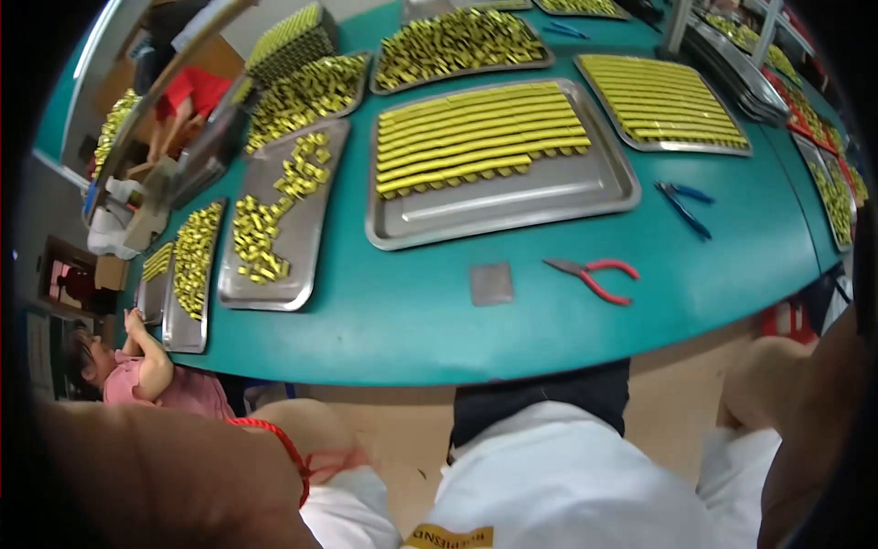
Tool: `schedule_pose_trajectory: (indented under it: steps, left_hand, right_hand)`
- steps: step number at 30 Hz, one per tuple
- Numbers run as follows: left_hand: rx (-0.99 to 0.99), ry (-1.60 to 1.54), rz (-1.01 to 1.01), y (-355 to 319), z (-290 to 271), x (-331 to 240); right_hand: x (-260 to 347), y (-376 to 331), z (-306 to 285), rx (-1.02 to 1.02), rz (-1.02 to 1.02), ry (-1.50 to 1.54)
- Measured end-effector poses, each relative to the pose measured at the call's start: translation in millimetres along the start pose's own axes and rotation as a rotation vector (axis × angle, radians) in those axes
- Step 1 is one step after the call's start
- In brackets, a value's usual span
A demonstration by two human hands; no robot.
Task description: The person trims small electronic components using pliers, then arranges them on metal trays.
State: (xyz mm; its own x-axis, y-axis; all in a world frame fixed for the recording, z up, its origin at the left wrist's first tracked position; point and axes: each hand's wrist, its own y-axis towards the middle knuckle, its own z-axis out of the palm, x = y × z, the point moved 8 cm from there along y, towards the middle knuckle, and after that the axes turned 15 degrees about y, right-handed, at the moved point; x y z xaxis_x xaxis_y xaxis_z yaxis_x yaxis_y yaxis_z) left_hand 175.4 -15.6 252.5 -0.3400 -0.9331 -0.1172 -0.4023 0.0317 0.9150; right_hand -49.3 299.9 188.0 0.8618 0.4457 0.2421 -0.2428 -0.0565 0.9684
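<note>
Neither grip can be read: the left forearm (137, 476), with a red cord (291, 457) at the wrist, and the right forearm (809, 430) hang low, below the bench (412, 329) edge, both apart from the tools. Nearest lie the red-handled pliers (599, 277) and a grey square plate (492, 284), just beside each other. Reaching for the pliers probably goes best by the handles, jaws kept away from the big tray (512, 206) of yellow pieces in rows. Further trays crowd the teal bench; a person in a pink top (155, 377) sits at its left end
</note>
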Motion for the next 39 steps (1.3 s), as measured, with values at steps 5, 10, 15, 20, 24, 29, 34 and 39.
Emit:
schedule_pose_trajectory:
  steps: [5, 10, 15, 20, 24, 29, 34, 39]
  left_hand:
    - [-0.136, -0.032, 0.031, -15.0, -8.5, -1.7]
    - [-0.195, -0.161, -0.176, -27.7, -10.1, 1.6]
    - [-0.326, -0.254, -0.275, -54.7, 2.0, 2.1]
    - [-0.339, -0.048, 0.061, -136.1, 82.5, -42.6]
    - [0.729, -0.357, -0.731, -243.2, 189.6, -47.6]
    - [1.139, -0.447, -0.901, -313.5, 222.1, -53.0]
    - [1.061, -0.291, -0.726, -299.2, 224.7, -68.6]
    - [1.076, -0.72, -0.654, -285.7, 204.7, -85.6]
  right_hand:
    - [23.0, -49.7, -54.1, -0.073, -0.173, 0.025]
    - [12.4, -2.0, 8.6, -0.042, -0.107, -0.02]
    - [34.7, -5.2, 56.4, -0.031, -0.171, -0.042]
    - [38.4, -131.5, 33.8, 0.636, 0.747, 0.075]
    - [5.8, -282.5, 37.1, 0.499, 1.403, 0.115]
    - [-2.3, -294.2, 45.9, 0.868, 1.472, -0.053]
    - [31.9, -279.2, 43.6, 0.73, 1.362, 0.245]
    - [52.1, -260.6, 41.8, 0.64, 1.358, 0.358]
